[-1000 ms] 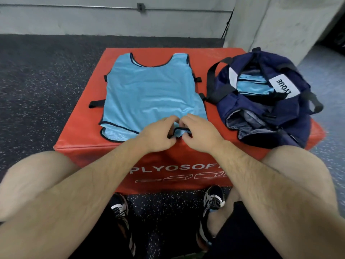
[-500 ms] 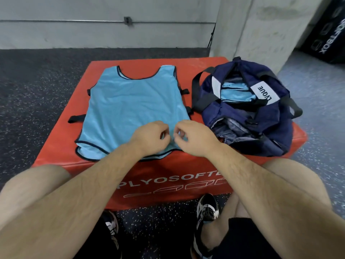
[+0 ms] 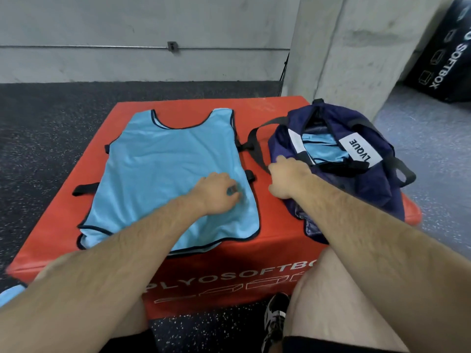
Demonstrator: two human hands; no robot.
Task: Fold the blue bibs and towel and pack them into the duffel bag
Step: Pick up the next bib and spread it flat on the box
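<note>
A light blue bib with dark trim lies flat on the red foam box, neck opening at the far side. My left hand rests on the bib's right half, its fingers curled and pinching the fabric. The navy duffel bag sits unzipped on the box's right side, with a folded blue cloth inside. My right hand hovers at the bag's left wall beside its black strap; its fingertips are hidden and blurred.
A scrap of blue cloth shows at the lower left edge by my knee. A concrete pillar rises behind the bag, and a black soft box leans at the far right. Dark speckled floor surrounds the red box.
Both hands have left the bib's near hem. The left one moved up onto the bib's right half, and the right one moved up and right to the bag's side. The camera shifted closer.
</note>
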